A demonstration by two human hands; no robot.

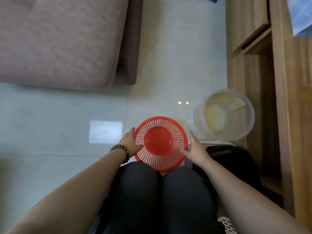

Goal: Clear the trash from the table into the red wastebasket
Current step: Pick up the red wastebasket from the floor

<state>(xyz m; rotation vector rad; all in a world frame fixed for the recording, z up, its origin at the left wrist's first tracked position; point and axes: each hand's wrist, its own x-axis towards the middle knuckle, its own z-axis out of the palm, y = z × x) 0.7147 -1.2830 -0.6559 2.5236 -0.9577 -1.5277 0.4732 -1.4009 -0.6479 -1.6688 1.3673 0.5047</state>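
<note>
A red mesh wastebasket (160, 142) stands on the pale tiled floor just in front of my knees, seen from above. Nothing lies inside it. My left hand (130, 143) presses against its left wall, fingers wrapped around the side. My right hand (196, 149) rests flat against its right wall, fingers pointing forward. The basket is held between both hands. No table and no trash are in view.
A clear plastic bucket (224, 115) with yellowish contents stands to the right of the basket. Behind it runs a wooden cabinet (253, 65). A pink mattress (59, 43) fills the upper left. A black bag (233, 159) lies by my right knee.
</note>
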